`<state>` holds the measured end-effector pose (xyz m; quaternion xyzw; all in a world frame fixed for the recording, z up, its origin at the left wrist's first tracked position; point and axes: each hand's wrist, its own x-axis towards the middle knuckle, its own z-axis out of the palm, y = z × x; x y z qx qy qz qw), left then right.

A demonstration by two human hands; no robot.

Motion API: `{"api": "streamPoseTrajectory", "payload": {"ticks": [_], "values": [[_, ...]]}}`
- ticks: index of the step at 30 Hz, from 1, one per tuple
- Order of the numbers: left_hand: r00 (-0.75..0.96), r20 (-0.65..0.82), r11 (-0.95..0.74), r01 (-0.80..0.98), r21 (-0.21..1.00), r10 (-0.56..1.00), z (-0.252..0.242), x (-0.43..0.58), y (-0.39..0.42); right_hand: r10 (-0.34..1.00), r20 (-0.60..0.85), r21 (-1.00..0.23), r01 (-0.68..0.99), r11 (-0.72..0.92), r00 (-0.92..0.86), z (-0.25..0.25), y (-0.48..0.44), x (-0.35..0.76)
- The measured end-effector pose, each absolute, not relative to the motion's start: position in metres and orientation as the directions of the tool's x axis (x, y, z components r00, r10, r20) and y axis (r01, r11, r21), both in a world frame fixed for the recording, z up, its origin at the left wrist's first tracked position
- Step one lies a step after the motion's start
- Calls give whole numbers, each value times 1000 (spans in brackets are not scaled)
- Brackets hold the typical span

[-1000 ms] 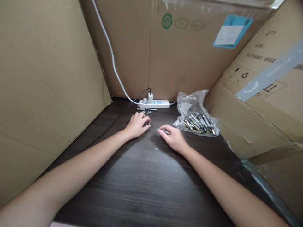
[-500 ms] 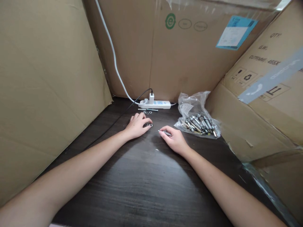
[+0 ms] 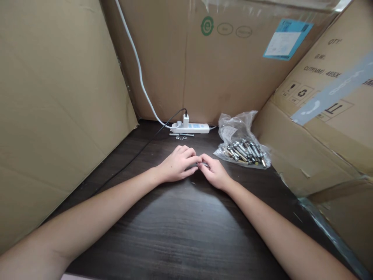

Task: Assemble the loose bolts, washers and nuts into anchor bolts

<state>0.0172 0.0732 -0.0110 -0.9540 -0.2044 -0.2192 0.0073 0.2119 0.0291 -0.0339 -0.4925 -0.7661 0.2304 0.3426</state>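
My right hand (image 3: 215, 173) is closed on a thin metal rod (image 3: 205, 165), which points left. My left hand (image 3: 179, 163) meets it from the left, its fingertips pinched together at the rod's left end. Whatever lies between those fingertips is too small and hidden to name. Behind my left hand, two metal rods (image 3: 186, 135) lie end to end on the dark table (image 3: 180, 229). Just in front of them are a nut (image 3: 177, 138) and small washers (image 3: 184, 138).
A white power strip (image 3: 201, 128) with a plugged-in charger stands at the back, with a white cable and a black cable (image 3: 136, 153) running left. A clear plastic bag (image 3: 233, 128) of metal anchor bolts lies at the right. Large cardboard boxes (image 3: 157, 58) enclose the table.
My left hand has moved right and slightly nearer, from the small rings on the table to the rod's end at my right hand. Its fingers have come together.
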Motion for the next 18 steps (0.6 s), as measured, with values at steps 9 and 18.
{"api": "streamPoseTrajectory", "payload": {"ticks": [9, 18], "values": [[853, 396, -924, 380, -30, 338, -13, 18, 75, 903, 265, -657, 623, 426, -338, -31, 26, 210], [826, 425, -909, 416, -15, 371, -11, 17, 75, 917, 271, -601, 692, 400, -294, -31, 25, 208]]}}
